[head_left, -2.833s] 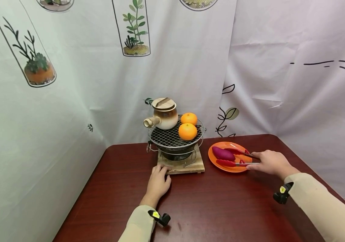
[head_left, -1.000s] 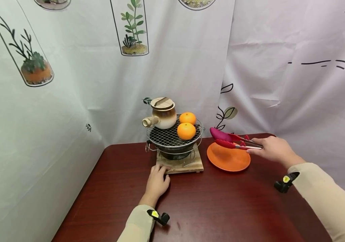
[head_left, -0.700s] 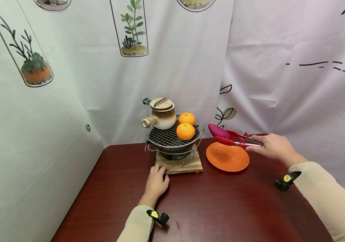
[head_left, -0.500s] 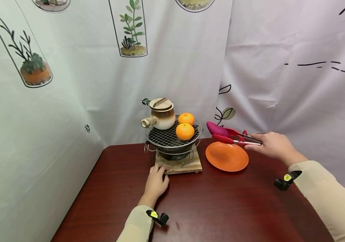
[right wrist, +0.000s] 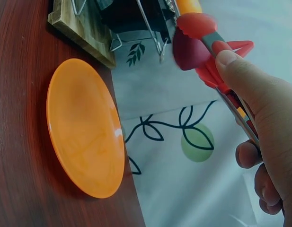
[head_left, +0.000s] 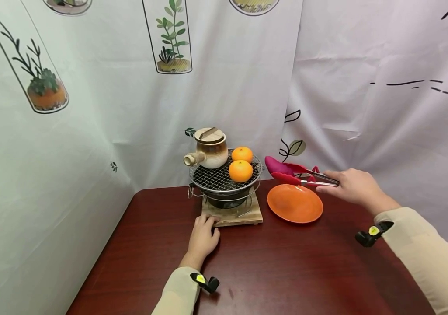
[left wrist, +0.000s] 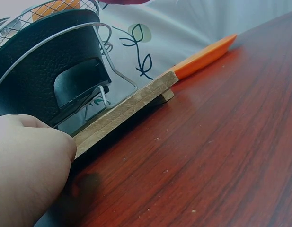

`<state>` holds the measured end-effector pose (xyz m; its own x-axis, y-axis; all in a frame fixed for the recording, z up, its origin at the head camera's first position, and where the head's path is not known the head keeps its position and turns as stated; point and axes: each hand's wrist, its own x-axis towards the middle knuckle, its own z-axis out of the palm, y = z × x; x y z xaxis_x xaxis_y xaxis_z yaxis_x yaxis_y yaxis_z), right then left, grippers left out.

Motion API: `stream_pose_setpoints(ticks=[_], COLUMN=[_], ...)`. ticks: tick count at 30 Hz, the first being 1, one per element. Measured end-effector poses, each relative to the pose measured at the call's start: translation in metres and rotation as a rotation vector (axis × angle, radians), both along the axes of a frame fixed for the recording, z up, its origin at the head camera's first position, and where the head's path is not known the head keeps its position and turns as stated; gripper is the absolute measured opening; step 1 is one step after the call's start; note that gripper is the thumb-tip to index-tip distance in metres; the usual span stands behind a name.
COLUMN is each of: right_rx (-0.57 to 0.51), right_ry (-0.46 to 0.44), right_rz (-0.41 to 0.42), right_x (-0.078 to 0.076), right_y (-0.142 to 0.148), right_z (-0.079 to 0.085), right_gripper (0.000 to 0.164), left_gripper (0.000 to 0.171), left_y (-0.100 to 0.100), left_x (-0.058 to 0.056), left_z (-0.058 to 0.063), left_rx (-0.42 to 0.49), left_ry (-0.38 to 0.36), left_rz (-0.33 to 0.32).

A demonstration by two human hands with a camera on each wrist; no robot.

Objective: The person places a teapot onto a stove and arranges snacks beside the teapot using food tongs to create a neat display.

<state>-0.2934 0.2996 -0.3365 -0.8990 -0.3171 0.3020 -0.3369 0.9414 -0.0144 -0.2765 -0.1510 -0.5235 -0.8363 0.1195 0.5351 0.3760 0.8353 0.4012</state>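
My right hand point(head_left: 355, 186) holds a pair of red-tipped metal tongs point(head_left: 306, 175), fingers and thumb pressed round the arms. Pinched in the tongs' red ends is a purple sweet potato point(head_left: 275, 165), raised beside the right rim of the round grill point(head_left: 217, 179). In the right wrist view, the sweet potato point(right wrist: 189, 49) is partly covered by a tong tip. My left hand point(head_left: 202, 238) rests with relaxed fingers on the front left corner of the wooden board point(head_left: 241, 218) under the grill. In the left wrist view, that hand point(left wrist: 32, 161) hides the board's near end.
On the grill's mesh stand a lidded clay pot point(head_left: 213, 151) with a side handle and two oranges point(head_left: 241, 171). An orange plate point(head_left: 295, 204) lies on the dark red table point(head_left: 279, 262), right of the board. A printed cloth point(head_left: 239, 96) hangs behind.
The right hand has lifted the sweet potato off the orange plate with the tongs and carried it up and left towards the grill. The left hand has stayed on the board.
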Motion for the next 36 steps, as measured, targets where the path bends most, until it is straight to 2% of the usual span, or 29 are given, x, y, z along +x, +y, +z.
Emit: stream_pose_setpoints(ticks=[14, 23, 31, 36], right_rx=[-0.005, -0.006, -0.034, -0.032], right_ry=[0.000, 0.024, 0.046, 0.062], right_rz=[0.008, 0.021, 0.038, 0.052], right_x=[0.003, 0.002, 0.002, 0.003], right_y=[-0.006, -0.008, -0.012, -0.015], right_z=[-0.001, 0.000, 0.005, 0.007], right_gripper=[0.075, 0.073, 0.072, 0.070], left_gripper=[0.022, 0.022, 0.024, 0.023], left_y=[0.001, 0.001, 0.000, 0.000], left_x=[0.001, 0.001, 0.002, 0.001], left_z=[0.004, 0.001, 0.001, 0.001], left_rx=[0.009, 0.004, 0.022, 0.020], left_ry=[-0.030, 0.001, -0.033, -0.014], left_rz=[0.001, 0.007, -0.001, 0.001])
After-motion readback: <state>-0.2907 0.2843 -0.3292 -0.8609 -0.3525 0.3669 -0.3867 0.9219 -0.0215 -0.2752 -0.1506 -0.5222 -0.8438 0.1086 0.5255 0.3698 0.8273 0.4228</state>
